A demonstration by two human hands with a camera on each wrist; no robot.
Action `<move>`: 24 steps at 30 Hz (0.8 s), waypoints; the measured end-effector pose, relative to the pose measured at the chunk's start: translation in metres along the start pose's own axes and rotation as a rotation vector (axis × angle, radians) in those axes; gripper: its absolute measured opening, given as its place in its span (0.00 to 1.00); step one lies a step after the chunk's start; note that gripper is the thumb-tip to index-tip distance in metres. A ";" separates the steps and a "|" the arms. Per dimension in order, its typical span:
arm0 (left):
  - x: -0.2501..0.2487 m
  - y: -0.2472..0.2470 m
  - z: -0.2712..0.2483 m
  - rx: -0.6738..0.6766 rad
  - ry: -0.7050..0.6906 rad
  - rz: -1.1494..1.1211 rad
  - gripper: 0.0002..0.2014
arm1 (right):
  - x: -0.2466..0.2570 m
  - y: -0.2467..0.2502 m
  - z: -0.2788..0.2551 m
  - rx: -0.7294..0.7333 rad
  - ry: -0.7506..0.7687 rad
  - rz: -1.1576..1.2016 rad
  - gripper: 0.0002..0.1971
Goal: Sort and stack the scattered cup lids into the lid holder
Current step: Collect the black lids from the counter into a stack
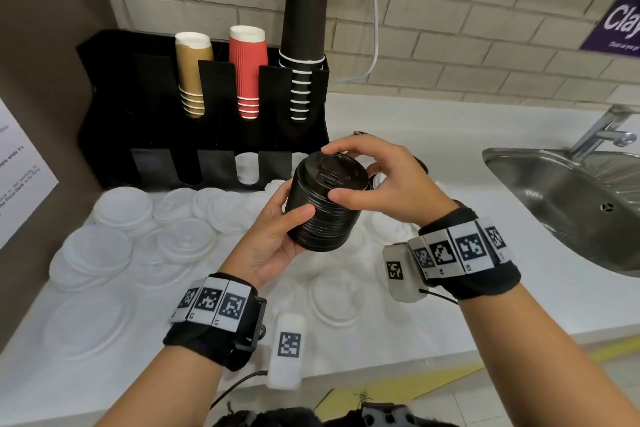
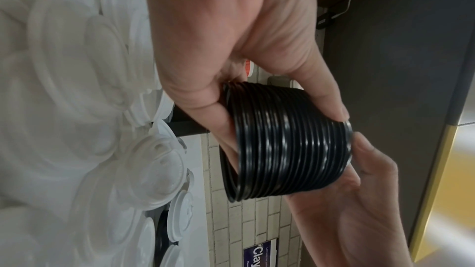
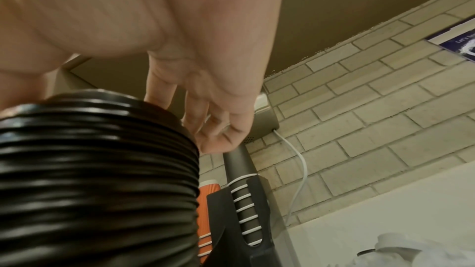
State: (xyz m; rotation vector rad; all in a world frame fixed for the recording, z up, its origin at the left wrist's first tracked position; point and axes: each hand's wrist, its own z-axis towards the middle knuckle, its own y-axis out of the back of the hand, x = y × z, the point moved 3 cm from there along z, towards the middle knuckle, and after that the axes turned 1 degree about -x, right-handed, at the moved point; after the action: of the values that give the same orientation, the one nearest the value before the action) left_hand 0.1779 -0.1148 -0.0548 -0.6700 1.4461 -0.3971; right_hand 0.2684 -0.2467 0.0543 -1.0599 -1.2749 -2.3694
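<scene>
- Wrist bands [image 1: 212, 302] printed with black-and-white markers sit closest to the lens, one on each forearm; below them runs the white counter [image 1: 450, 288], its front edge meeting a yellow floor stripe.
- Left of the fingers, clear lids [image 1: 104, 246] lie scattered and overlapping on the counter; a white notice hangs on the brown side wall.
- Left hand [image 1: 273, 236] cups the black lid stack [image 1: 325, 204] from below, thumb curled across its ribbed side, fingers wrapped behind; the stack is held in the air, tilted, above the counter.
- Beyond the fingertips stands the black lid holder [image 1: 152, 163]; some front slots show white lids; gold, red and black cup columns rise in its rear bays.
- Right hand [image 1: 384, 184] pinches the stack's top lid, thumb at the near rim, fingers arched over the far rim.
- Right of the fingers, a steel sink [image 1: 561, 204] with tap is set in the counter; behind, a pale brick wall carries a white cable and a purple sign.
</scene>
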 end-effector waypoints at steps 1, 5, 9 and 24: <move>0.001 -0.001 0.000 0.005 0.004 0.002 0.48 | 0.001 0.001 -0.002 0.008 0.000 -0.003 0.25; 0.000 -0.006 0.003 -0.009 -0.028 -0.025 0.56 | -0.014 0.022 -0.011 -0.085 -0.130 0.078 0.20; -0.004 -0.006 0.006 -0.019 -0.064 -0.078 0.52 | -0.067 0.062 -0.037 -0.080 -0.504 -0.122 0.13; -0.011 -0.002 0.008 -0.013 -0.094 -0.052 0.45 | -0.156 0.096 -0.132 0.585 -0.983 -0.823 0.47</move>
State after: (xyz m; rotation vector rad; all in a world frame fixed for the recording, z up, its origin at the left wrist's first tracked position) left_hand 0.1849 -0.1084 -0.0449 -0.7292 1.3453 -0.3917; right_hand 0.3647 -0.4270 -0.0421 -1.7710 -2.9650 -1.5298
